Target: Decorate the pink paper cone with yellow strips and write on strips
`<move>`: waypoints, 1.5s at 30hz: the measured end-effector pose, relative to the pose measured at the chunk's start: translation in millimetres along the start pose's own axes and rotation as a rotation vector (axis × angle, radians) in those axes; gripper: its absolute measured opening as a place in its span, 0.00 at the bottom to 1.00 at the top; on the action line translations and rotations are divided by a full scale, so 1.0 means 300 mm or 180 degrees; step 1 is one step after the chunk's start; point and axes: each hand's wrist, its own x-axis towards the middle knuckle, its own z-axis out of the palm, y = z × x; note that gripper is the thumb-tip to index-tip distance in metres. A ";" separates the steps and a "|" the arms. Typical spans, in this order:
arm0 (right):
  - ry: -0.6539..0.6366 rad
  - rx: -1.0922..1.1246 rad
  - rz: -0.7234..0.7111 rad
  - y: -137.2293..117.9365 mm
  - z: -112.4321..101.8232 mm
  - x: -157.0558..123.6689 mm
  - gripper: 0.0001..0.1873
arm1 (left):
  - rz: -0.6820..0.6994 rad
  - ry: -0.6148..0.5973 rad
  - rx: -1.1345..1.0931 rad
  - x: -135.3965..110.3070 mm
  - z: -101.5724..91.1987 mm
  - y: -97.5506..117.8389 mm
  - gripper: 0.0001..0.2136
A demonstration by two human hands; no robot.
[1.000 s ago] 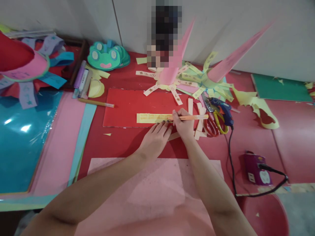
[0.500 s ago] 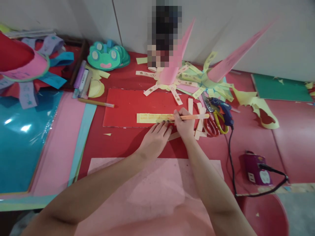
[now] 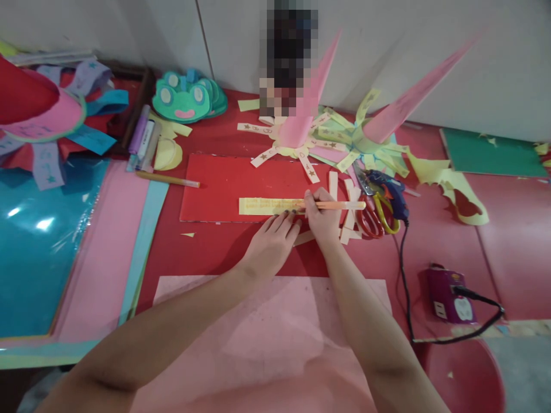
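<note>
A yellow paper strip (image 3: 264,206) with small marks along it lies on a red card sheet (image 3: 224,183). My left hand (image 3: 271,244) rests flat beside it, fingers stretched and fingertips pressing the strip's lower edge. My right hand (image 3: 322,217) is closed around an orange pen (image 3: 340,205), whose tip touches the strip's right end. Loose cream paper strips (image 3: 349,218) lie under and right of this hand.
Scissors with red and yellow handles (image 3: 374,215) and a blue glue gun (image 3: 390,192) with a black cord lie to the right. Pink paper cones with fringes (image 3: 301,120), a green frog mask (image 3: 185,100), markers (image 3: 144,137) and a purple power strip (image 3: 450,295) surround the work area.
My right hand and the pen have crept slightly along the strip; the left hand has stayed put.
</note>
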 end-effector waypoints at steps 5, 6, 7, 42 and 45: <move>0.0051 -0.0010 -0.0054 0.006 -0.001 0.000 0.18 | 0.0027 0.0007 0.0048 -0.002 0.001 0.000 0.16; 0.0039 0.0001 -0.0020 0.006 -0.002 0.000 0.18 | 0.0029 0.0010 0.0056 -0.002 0.001 0.000 0.16; 0.0018 0.0012 0.0016 0.006 -0.002 -0.001 0.18 | 0.0028 0.0015 0.0066 -0.002 0.001 0.000 0.16; 0.0211 0.0240 0.0072 0.005 0.004 -0.007 0.20 | 0.0033 -0.0009 0.0064 -0.002 0.012 -0.003 0.16; 0.0130 0.0120 0.0149 0.009 0.006 -0.003 0.21 | 0.0022 -0.0054 0.0042 -0.002 0.009 -0.002 0.16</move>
